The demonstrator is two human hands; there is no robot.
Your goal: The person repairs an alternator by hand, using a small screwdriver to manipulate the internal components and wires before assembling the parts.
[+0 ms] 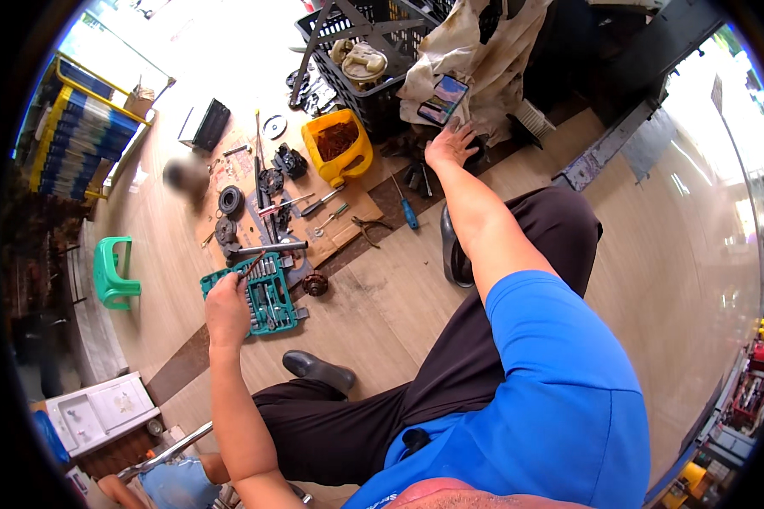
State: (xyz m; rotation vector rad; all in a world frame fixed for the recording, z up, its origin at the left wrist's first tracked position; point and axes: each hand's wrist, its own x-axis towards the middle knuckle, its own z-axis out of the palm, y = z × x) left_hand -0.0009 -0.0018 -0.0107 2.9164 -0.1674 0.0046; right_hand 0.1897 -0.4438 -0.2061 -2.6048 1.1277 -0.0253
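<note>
My left hand (227,310) is closed at the edge of an unfolded teal socket set case (273,307). From its fingers sticks a thin reddish-brown rod-like tool (253,265), whose kind I cannot make out. My right hand (452,146) reaches far forward, fingers spread, over dark greasy parts at the foot of a stained cloth (484,72). Just beyond its fingertips, a phone (443,99) with a lit screen leans on that cloth. A blue-handled screwdriver (409,214) and pliers (369,230) lie on the floor between my hands. Beside the case sits a reddish-brown round part (315,284).
Oily cardboard (339,225) carries several tools and black parts, a hammer (267,248) and a cut yellow jug (338,146) of rusty-brown contents. Black crates (361,89) stand behind. A green stool (115,273) is at left; another person (174,485) is at lower left.
</note>
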